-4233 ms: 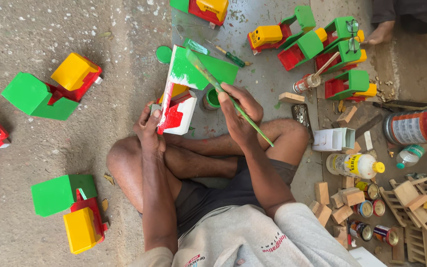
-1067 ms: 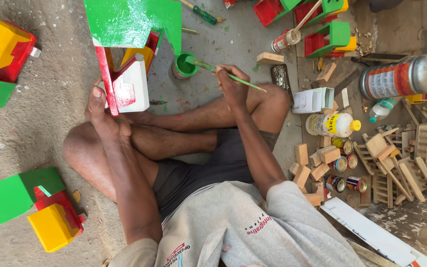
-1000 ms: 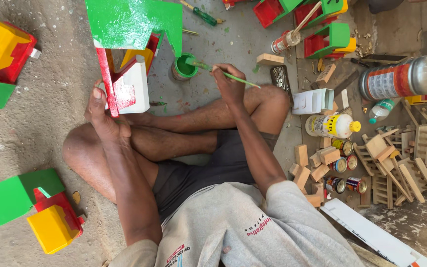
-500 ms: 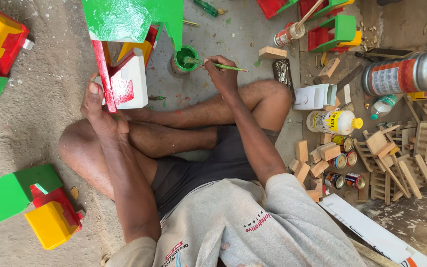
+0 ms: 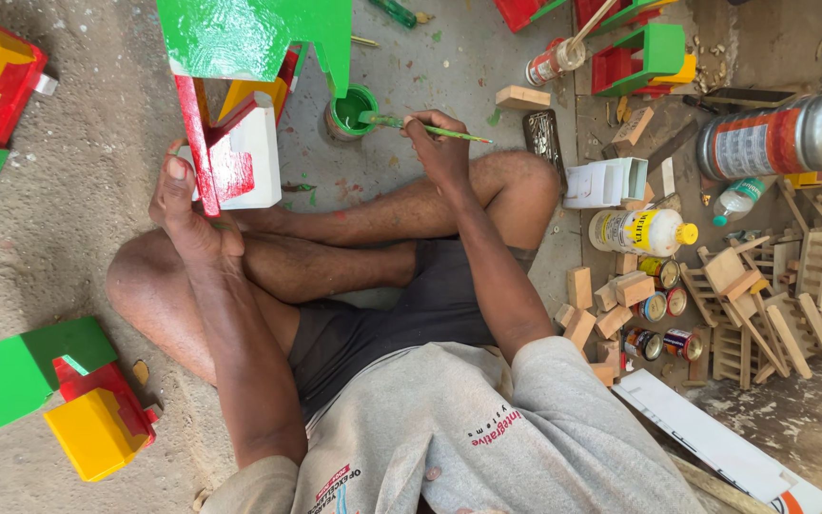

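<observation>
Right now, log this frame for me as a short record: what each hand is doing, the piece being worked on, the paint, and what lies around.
left hand: left hand grips the red edge of the wooden toy
right hand: right hand holds a paintbrush, tip at the paint pot
toy: green top, red and white sides, standing on the floor
paint: green
right side: wood blocks, yellow-capped bottle
left side: painted toy

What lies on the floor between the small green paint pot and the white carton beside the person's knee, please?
In the head view, between the paint pot and the carton lie a small wooden block and a dark metal file.
</observation>
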